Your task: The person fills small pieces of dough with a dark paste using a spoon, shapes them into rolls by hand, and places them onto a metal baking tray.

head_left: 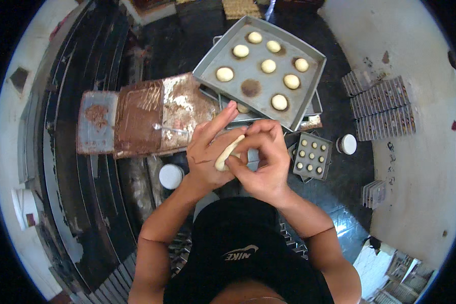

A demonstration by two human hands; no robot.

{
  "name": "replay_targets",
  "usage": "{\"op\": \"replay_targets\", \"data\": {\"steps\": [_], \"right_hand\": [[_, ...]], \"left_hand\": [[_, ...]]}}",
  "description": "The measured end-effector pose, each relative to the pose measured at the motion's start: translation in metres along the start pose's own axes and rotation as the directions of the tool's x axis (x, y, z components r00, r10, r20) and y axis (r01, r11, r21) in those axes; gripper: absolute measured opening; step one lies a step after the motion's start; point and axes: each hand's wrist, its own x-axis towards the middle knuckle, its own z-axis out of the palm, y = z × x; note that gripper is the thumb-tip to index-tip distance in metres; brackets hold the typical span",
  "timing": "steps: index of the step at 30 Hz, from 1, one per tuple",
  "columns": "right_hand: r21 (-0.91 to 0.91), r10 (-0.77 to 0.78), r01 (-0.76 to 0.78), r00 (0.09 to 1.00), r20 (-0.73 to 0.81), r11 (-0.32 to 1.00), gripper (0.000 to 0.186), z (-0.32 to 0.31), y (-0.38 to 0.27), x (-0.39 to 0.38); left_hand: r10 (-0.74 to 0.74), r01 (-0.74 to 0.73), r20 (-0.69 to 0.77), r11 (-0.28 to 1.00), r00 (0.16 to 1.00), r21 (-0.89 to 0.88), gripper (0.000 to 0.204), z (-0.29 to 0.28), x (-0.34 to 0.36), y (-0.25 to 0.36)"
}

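A flattened piece of pale dough point(229, 153) is between my two hands, in front of my chest. My left hand point(203, 158) cradles it, with some fingers stretched out toward the tray. Thumb and fingers of my right hand point(264, 164) pinch the dough's edge; any filling is hidden. Just beyond my hands, a grey metal tray point(309, 93) carries several round dough balls point(268, 66) and shows a dark stained spot without a ball. A spoon point(169, 129) lies to the left on a board point(139, 119) smeared with brown, white patches on its right part.
A clear plastic container point(97, 121) with brown crumbs sits at the far left. White tubs point(171, 176) stand lower on either side. Another tray of dough balls point(312, 156) is low on the right. Stacked metal pans point(382, 109) line the right wall.
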Motion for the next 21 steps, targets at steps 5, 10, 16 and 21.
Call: {"op": "replay_targets", "data": {"steps": [5, 10, 16, 21], "right_hand": [[-0.048, -0.109, 0.112, 0.992, 0.058, 0.993, 0.023, 0.001, -0.047, -0.024], [-0.254, -0.144, 0.155, 0.988, 0.061, 0.955, 0.022, 0.039, -0.091, -0.053], [0.084, 0.019, -0.017, 1.000, -0.025, 0.996, 0.029, 0.078, -0.122, -0.083], [-0.098, -0.170, 0.150, 0.956, -0.240, 0.984, 0.021, 0.094, -0.110, -0.115]], "left_hand": [[-0.145, 0.175, 0.201, 0.974, 0.969, -0.144, 0.061, -0.030, -0.013, 0.032], [0.022, -0.013, 0.075, 0.993, 0.997, -0.115, 0.044, -0.075, -0.041, 0.048], [-0.038, 0.039, 0.009, 0.987, 0.999, -0.153, 0.058, -0.118, -0.068, 0.064], [0.128, -0.101, 0.250, 0.988, 0.960, -0.117, 0.010, -0.146, -0.081, 0.063]]}}
